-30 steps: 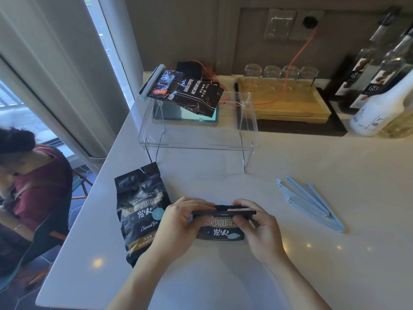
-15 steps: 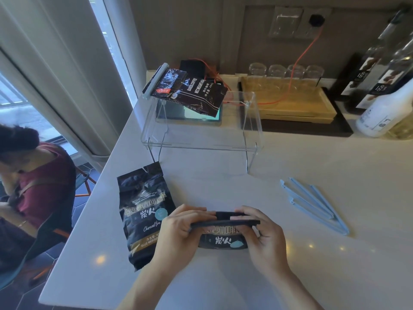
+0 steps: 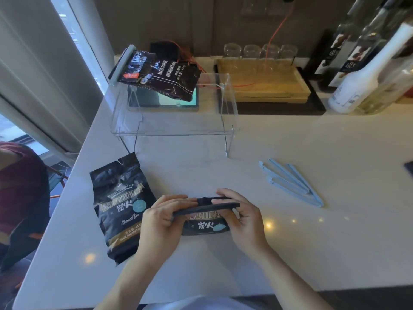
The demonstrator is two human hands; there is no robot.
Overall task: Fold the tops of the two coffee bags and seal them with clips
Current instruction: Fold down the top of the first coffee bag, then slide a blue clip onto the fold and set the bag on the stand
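A black coffee bag (image 3: 204, 225) stands on the white counter near the front edge, its top folded down into a flat dark strip. My left hand (image 3: 159, 222) pinches the left end of that fold and my right hand (image 3: 244, 220) pinches the right end. A second black coffee bag (image 3: 121, 206) lies flat to the left, its torn top unfolded and pointing away from me. Two light blue clips (image 3: 292, 183) lie side by side on the counter to the right, apart from both hands.
A clear acrylic stand (image 3: 174, 130) sits behind the bags with dark coffee packets (image 3: 161, 77) on top. A wooden tray (image 3: 263, 86) with glasses and several bottles (image 3: 366, 70) line the back right. A seated person (image 3: 20, 198) is beyond the counter's left edge.
Both hands have kept their grip on the bag's folded top, pressing the fold slightly lower and flatter. The camera has moved a little closer.
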